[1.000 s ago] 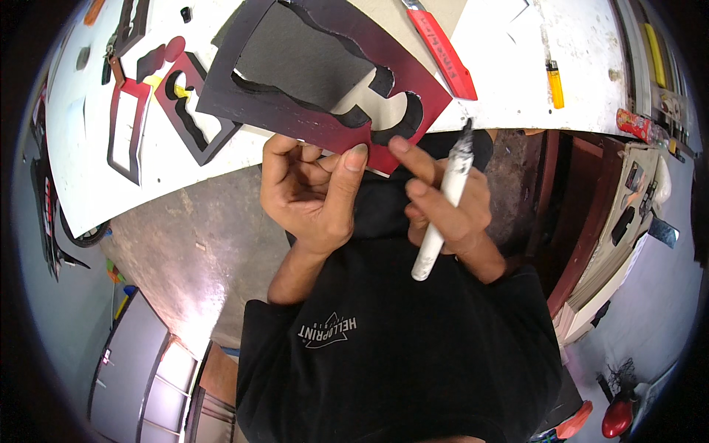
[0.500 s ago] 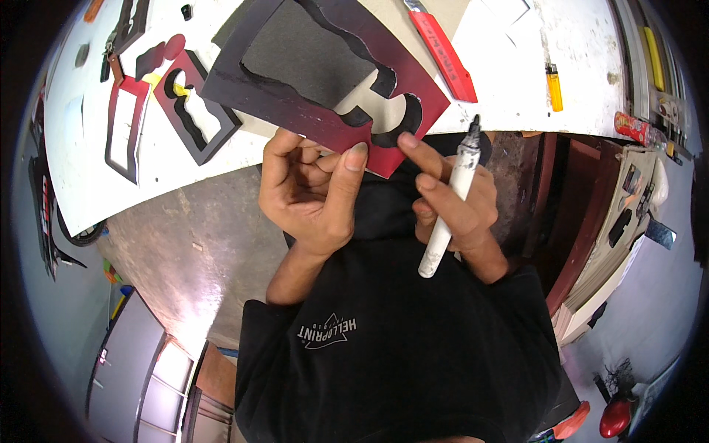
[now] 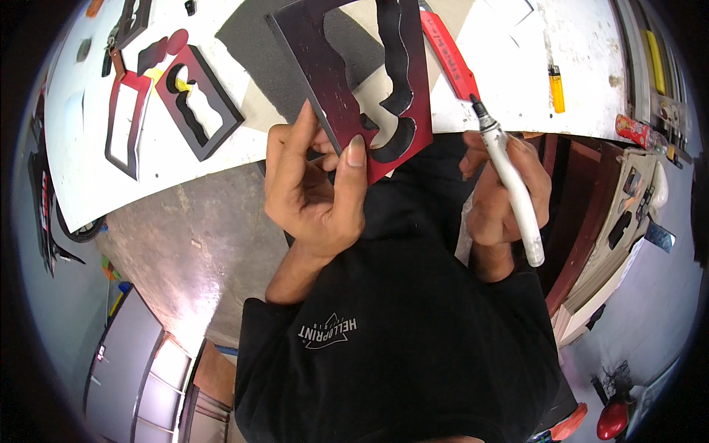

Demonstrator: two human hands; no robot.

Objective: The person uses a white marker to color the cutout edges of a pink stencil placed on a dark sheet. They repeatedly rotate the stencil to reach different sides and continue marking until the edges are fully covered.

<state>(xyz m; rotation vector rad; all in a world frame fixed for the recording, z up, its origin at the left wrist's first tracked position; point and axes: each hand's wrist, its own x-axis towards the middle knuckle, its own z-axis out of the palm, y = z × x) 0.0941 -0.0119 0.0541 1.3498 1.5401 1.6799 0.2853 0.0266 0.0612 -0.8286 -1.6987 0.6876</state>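
My left hand [image 3: 316, 196] pinches the lower corner of a thick board frame [image 3: 419, 81], thumb in front and fingers behind. The frame shades from black to dark red and has a wavy cut-out with a rounded end near my thumb. It is held tilted over the table's near edge. To its right, my right hand [image 3: 491, 210] grips a worn white marker [image 3: 521, 196], its black tip uncapped and pointing up and away. The marker is apart from the frame. Some right fingers are hidden behind the marker.
On the white table [image 3: 81, 184] lie a red utility knife [image 3: 447, 55], a yellow lighter [image 3: 556, 90] and a dark grey sheet [image 3: 255, 52]. At left are a second cut-out frame [image 3: 216, 88], a thin red-edged outline [image 3: 112, 140] and a dark red disc [image 3: 177, 42].
The frame has turned in my left hand to stand more upright, uncovering the grey sheet. My right hand has drawn away to the right with the marker, its finger off the frame.
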